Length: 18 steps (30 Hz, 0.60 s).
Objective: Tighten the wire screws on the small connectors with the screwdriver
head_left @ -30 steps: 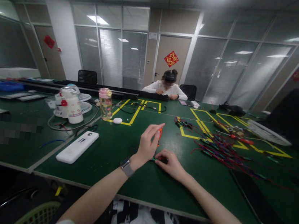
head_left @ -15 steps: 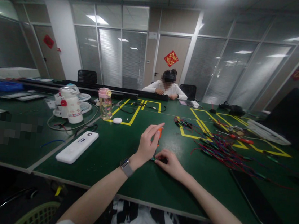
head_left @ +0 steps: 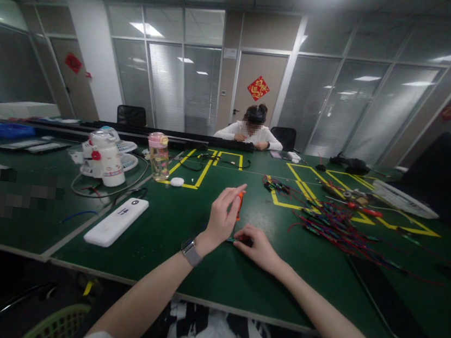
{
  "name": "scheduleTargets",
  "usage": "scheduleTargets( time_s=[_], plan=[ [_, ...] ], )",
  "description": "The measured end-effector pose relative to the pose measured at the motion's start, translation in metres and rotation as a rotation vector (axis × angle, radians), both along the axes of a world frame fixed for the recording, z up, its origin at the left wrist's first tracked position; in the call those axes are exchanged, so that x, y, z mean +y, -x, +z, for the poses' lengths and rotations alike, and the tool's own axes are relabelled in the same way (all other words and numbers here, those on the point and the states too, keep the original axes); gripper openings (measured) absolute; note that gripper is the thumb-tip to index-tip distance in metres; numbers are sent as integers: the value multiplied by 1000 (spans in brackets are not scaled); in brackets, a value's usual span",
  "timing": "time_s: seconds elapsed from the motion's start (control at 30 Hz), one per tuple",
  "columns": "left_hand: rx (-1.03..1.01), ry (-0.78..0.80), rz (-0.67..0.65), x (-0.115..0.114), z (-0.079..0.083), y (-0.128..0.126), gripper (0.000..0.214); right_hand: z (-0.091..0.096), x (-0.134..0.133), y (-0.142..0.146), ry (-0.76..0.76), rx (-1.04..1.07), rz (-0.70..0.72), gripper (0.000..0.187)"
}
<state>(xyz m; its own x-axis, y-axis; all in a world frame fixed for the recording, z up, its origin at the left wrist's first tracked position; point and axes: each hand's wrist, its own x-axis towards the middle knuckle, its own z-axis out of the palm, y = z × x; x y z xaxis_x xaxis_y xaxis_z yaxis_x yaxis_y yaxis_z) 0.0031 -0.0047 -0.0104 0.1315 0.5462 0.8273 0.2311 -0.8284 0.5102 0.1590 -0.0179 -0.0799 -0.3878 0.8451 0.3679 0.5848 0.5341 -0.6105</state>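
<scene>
In the head view, my left hand, with a watch on its wrist, is closed around an orange-handled screwdriver. The tool stands upright, its thin shaft pointing down at a small green circuit board on the table. My right hand rests on the tabletop just to the right, with thumb and forefinger pinching the board's right end. The left hand hides part of the handle, and the contact at the screwdriver's tip is too small to make out.
Several circuit boards with red and dark wires lie piled on the right, near a black tablet-like slab. Leftward are a white power bank, a white bottle and a pink-lidded bottle. A person sits opposite.
My left hand and the orange handle have turned very slightly, baring more of the shaft. The right hand stays in place.
</scene>
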Motion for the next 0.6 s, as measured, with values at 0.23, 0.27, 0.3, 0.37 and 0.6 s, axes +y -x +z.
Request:
scheduleTargets(
  time_s=[0.23,0.27,0.3,0.37,0.6],
  plan=[
    [15,-50,111,0,1,-1,21,0,-1,0,4,8,-5,7],
    [11,-47,116,0,1,-1,19,0,0,0,2,9,-7,7],
    [7,-41,116,0,1,-1,19,-1,0,0,1,10,-7,7],
    [7,-23,92,-1,1,0,23,-1,1,0,0,8,-4,7],
    [23,23,-14,0,-1,0,35,0,0,0,-2,6,1,7]
  ],
)
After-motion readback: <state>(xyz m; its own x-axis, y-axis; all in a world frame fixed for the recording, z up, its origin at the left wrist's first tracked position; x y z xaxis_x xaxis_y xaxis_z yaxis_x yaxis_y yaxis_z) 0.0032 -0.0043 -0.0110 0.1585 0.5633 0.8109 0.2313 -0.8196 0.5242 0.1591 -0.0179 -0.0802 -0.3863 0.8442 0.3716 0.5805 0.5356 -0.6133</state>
